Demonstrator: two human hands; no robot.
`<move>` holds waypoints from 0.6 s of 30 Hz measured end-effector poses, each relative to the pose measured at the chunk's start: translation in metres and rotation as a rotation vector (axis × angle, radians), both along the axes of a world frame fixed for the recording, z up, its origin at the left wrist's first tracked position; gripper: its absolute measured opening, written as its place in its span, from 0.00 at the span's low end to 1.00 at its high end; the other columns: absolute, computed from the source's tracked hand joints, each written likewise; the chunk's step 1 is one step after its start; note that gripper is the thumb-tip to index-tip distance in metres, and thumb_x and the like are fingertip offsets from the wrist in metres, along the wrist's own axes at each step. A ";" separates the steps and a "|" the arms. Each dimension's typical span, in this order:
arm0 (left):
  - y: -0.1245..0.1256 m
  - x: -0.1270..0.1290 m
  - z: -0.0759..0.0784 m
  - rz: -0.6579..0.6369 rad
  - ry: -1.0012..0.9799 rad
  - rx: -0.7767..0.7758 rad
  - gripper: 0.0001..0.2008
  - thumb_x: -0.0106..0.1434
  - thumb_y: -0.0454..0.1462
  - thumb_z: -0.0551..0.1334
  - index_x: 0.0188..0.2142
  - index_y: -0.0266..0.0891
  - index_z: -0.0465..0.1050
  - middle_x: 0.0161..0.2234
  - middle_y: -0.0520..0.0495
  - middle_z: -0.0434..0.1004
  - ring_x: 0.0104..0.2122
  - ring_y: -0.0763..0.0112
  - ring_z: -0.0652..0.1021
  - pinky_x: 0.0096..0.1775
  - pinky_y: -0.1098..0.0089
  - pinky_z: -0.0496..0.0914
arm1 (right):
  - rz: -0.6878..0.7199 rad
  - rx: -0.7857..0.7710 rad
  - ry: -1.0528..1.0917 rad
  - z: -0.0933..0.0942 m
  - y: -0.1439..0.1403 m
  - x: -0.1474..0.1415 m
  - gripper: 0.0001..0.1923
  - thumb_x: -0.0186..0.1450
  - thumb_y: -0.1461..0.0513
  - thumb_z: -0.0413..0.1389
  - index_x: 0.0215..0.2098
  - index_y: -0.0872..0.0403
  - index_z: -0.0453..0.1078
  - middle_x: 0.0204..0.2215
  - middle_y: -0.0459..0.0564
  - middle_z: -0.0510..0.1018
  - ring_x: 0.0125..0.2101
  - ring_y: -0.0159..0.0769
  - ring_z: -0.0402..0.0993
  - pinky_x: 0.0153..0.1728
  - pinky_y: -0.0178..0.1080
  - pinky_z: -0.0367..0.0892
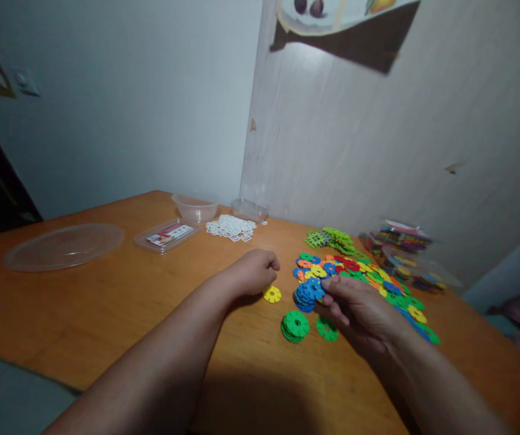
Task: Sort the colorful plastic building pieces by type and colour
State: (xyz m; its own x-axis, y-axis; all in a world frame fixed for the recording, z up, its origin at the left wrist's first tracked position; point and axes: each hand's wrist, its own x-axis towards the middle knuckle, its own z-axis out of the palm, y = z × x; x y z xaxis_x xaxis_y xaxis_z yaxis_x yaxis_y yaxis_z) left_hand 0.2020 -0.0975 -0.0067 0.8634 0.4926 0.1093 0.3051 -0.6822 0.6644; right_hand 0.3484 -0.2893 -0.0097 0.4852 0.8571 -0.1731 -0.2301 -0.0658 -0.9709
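Observation:
My right hand pinches a blue notched plastic disc between thumb and fingers, right at a stack of blue discs. Whether the held disc rests on that stack, I cannot tell. My left hand is closed with its fingers curled under; anything inside them is hidden. Just below it a yellow disc lies on the table. Nearer to me stands a stack of green discs, and a single green disc lies beside it, under my right fingers.
A spread of mixed coloured discs covers the table's right part. Behind it lie lime-green lattice pieces and a clear container. White pieces, a clear bowl, a labelled lid and an oval lid sit leftward.

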 end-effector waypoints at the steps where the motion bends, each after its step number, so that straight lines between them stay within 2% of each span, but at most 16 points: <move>1: 0.002 -0.003 0.002 0.019 0.044 0.005 0.11 0.56 0.30 0.61 0.38 0.35 0.77 0.37 0.42 0.80 0.35 0.66 0.75 0.36 0.70 0.66 | -0.001 -0.007 -0.004 -0.002 0.001 0.000 0.14 0.62 0.58 0.63 0.25 0.57 0.68 0.17 0.43 0.70 0.14 0.21 0.57 0.13 0.26 0.50; 6: 0.004 -0.017 0.009 0.079 0.205 -0.023 0.11 0.53 0.33 0.64 0.38 0.36 0.76 0.36 0.43 0.79 0.33 0.65 0.75 0.32 0.70 0.64 | -0.061 -0.085 -0.038 -0.008 0.004 0.006 0.11 0.62 0.58 0.63 0.29 0.55 0.68 0.19 0.44 0.73 0.14 0.21 0.60 0.13 0.25 0.52; 12: -0.001 -0.024 0.013 -0.071 0.303 -0.017 0.23 0.46 0.44 0.71 0.41 0.40 0.72 0.36 0.47 0.77 0.31 0.67 0.73 0.29 0.71 0.62 | -0.088 -0.074 -0.032 -0.012 0.002 0.011 0.14 0.64 0.55 0.62 0.29 0.53 0.65 0.19 0.44 0.72 0.15 0.23 0.61 0.13 0.27 0.53; 18: -0.006 -0.017 0.010 -0.071 0.297 0.098 0.18 0.50 0.42 0.69 0.40 0.41 0.73 0.37 0.49 0.77 0.31 0.69 0.72 0.29 0.72 0.59 | -0.149 -0.110 -0.055 -0.006 0.001 0.009 0.12 0.63 0.56 0.62 0.29 0.53 0.66 0.19 0.45 0.73 0.15 0.25 0.62 0.12 0.27 0.54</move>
